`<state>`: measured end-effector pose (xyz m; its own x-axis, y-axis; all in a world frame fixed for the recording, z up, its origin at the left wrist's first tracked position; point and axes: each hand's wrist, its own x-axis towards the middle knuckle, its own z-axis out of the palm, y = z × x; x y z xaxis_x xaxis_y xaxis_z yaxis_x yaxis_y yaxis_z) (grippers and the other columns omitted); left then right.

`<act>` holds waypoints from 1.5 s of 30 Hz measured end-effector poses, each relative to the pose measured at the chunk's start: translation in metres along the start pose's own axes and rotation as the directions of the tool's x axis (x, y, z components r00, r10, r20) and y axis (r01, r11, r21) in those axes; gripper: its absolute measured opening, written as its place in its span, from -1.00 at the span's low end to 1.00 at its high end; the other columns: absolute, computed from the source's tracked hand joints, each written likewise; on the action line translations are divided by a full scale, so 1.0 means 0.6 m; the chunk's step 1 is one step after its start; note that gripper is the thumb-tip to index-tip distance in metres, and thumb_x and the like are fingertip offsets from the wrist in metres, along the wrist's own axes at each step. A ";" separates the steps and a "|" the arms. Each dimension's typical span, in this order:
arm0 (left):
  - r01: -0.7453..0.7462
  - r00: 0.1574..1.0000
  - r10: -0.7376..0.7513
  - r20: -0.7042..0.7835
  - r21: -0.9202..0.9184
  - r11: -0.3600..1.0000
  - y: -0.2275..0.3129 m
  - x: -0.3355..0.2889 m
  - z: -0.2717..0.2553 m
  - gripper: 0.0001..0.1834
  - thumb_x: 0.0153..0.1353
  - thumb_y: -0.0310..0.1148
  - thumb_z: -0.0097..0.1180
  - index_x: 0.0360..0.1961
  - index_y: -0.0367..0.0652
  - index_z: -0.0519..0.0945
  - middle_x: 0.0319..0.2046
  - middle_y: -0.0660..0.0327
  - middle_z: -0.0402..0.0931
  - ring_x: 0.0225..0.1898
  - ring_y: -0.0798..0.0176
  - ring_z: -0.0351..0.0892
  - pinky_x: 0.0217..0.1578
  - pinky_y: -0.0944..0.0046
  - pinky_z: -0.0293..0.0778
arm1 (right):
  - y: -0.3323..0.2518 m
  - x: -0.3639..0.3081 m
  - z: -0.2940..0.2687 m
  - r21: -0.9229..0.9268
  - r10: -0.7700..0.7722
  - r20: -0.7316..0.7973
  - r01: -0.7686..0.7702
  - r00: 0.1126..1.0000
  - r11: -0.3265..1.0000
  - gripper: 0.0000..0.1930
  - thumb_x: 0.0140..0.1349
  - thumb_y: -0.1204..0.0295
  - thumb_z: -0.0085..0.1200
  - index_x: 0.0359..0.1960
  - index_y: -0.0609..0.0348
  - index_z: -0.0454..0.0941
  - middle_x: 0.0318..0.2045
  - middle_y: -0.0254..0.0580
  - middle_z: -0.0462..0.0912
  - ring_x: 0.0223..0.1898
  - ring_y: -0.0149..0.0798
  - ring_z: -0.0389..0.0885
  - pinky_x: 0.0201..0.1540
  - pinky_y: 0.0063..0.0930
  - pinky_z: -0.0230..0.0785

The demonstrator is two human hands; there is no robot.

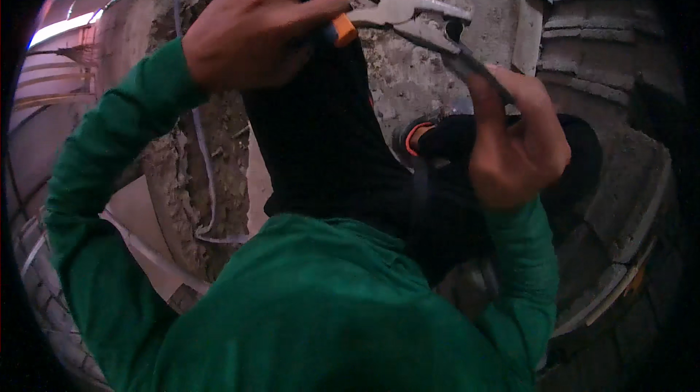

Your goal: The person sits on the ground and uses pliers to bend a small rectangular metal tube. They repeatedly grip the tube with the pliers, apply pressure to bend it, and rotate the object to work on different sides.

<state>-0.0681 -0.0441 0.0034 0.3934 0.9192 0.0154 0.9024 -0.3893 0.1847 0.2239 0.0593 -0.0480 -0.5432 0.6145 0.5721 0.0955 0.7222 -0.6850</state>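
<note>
My left hand (251,24) is wrapped round the handles of a pair of pliers (397,9), which have orange and dark grips and bare metal jaws. The jaws point right and stand apart, with a dark end between their tips. My right hand (521,137) pinches a dark, narrow strip (468,65) between thumb and fingers. This strip runs up to the plier tips; whether it is cable or metal I cannot tell. Both hands are raised above my black-trousered legs (321,137).
A pale cable (200,137) trails down rough, broken ground on the left. Worn concrete (415,75) lies beyond my shoe (412,138). Rows of grey slabs or tiles (590,27) are stacked on the right, beside a light-coloured board (529,31). A flat panel (146,217) lies at the lower left.
</note>
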 end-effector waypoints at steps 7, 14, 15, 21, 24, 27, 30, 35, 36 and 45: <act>-0.072 0.995 0.065 -0.081 -0.083 0.994 -0.019 -0.019 0.012 -0.41 0.19 -0.35 0.42 0.20 0.08 0.41 0.32 -0.25 0.23 0.33 -0.41 0.29 0.29 -0.34 0.34 | -0.002 0.004 -0.003 0.040 -0.115 0.044 0.114 0.992 0.993 -0.74 0.00 0.69 0.45 -0.25 0.29 0.69 -0.37 0.00 0.74 -0.30 0.00 0.77 -0.21 -0.24 0.62; 0.017 0.995 -0.030 -0.094 -0.132 0.991 -0.006 -0.002 0.018 -0.20 0.22 -0.22 0.41 0.43 -0.08 0.32 0.33 -0.21 0.27 0.32 -0.31 0.33 0.28 -0.25 0.37 | 0.006 0.002 -0.003 0.056 -0.111 0.086 0.106 0.990 0.993 -0.71 -0.02 0.70 0.45 -0.23 0.31 0.68 -0.36 0.05 0.75 -0.29 0.03 0.78 -0.16 -0.21 0.65; 0.119 0.992 -0.123 -0.014 -0.171 0.978 0.008 0.000 -0.001 -0.18 0.23 -0.22 0.41 0.45 -0.10 0.31 0.31 -0.19 0.28 0.31 -0.28 0.34 0.28 -0.24 0.37 | 0.003 0.003 -0.001 0.055 -0.109 0.092 0.104 0.990 0.993 -0.71 -0.03 0.71 0.45 -0.23 0.32 0.68 -0.36 0.05 0.75 -0.29 0.04 0.78 -0.16 -0.20 0.65; 0.059 0.981 -0.034 -0.193 0.125 0.990 -0.009 -0.017 0.063 -0.10 0.17 -0.18 0.44 0.49 -0.11 0.30 0.13 -0.10 0.34 0.22 -0.22 0.37 0.24 -0.26 0.39 | -0.001 0.008 0.003 0.038 -0.098 0.143 0.094 0.985 0.995 -0.71 -0.02 0.71 0.43 -0.22 0.36 0.68 -0.37 0.05 0.74 -0.28 0.03 0.78 -0.13 -0.19 0.66; 0.066 0.982 -0.072 -0.173 -0.039 0.997 0.007 -0.001 0.041 -0.13 0.09 -0.19 0.48 0.42 -0.07 0.37 0.07 -0.09 0.35 0.16 -0.22 0.39 0.18 -0.25 0.43 | 0.004 0.008 0.001 -0.004 -0.096 0.164 0.098 0.982 0.995 -0.71 -0.02 0.72 0.43 -0.21 0.37 0.68 -0.37 0.06 0.74 -0.28 0.03 0.79 -0.12 -0.18 0.66; 0.089 0.980 -0.109 -0.168 -0.120 0.989 0.018 0.007 0.026 -0.22 0.07 -0.21 0.49 0.33 -0.02 0.43 0.02 -0.08 0.34 0.12 -0.20 0.39 0.12 -0.23 0.45 | 0.003 0.010 0.002 0.008 -0.098 0.148 0.098 0.984 0.995 -0.71 -0.02 0.72 0.43 -0.22 0.38 0.68 -0.37 0.06 0.74 -0.28 0.03 0.79 -0.12 -0.18 0.66; 0.071 0.987 -0.074 -0.140 -0.023 0.997 0.013 0.007 0.025 -0.29 0.09 -0.22 0.48 0.27 0.01 0.45 0.00 -0.07 0.33 0.11 -0.18 0.39 0.09 -0.21 0.46 | 0.003 0.013 0.004 0.027 -0.097 0.129 0.094 0.987 0.995 -0.72 -0.02 0.72 0.42 -0.23 0.38 0.67 -0.36 0.06 0.74 -0.28 0.03 0.79 -0.13 -0.18 0.66; 0.012 0.978 0.018 -0.206 0.141 0.990 -0.019 -0.012 0.069 -0.32 0.14 -0.20 0.44 0.27 0.03 0.44 -0.01 -0.06 0.34 0.10 -0.16 0.41 0.06 -0.20 0.46 | -0.002 0.015 0.005 0.008 -0.097 0.126 0.097 0.987 0.995 -0.73 -0.01 0.72 0.43 -0.24 0.38 0.67 -0.36 0.05 0.74 -0.29 0.03 0.78 -0.14 -0.19 0.66; 0.014 0.979 0.014 -0.201 0.137 0.990 -0.018 -0.011 0.068 -0.33 0.15 -0.19 0.43 0.27 0.03 0.44 -0.01 -0.06 0.34 0.09 -0.16 0.41 0.06 -0.20 0.46 | -0.001 0.014 0.006 0.008 -0.097 0.120 0.096 0.988 0.995 -0.73 -0.01 0.72 0.43 -0.24 0.38 0.67 -0.36 0.05 0.74 -0.29 0.03 0.78 -0.14 -0.19 0.66; -0.006 0.955 0.046 -0.292 0.137 0.991 -0.019 -0.010 0.073 -0.38 0.17 -0.21 0.42 0.24 0.05 0.47 -0.03 -0.05 0.33 0.05 -0.14 0.43 0.05 -0.14 0.44 | -0.003 0.012 0.006 0.021 -0.104 0.114 0.103 0.988 0.995 -0.73 0.01 0.73 0.42 -0.23 0.38 0.67 -0.38 0.04 0.74 -0.31 0.04 0.78 -0.16 -0.18 0.66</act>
<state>-0.0733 -0.0479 -0.0418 0.3663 0.8772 0.3104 0.9155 -0.3995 0.0486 0.2172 0.0612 -0.0443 -0.6415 0.4957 0.5854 0.0221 0.7748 -0.6318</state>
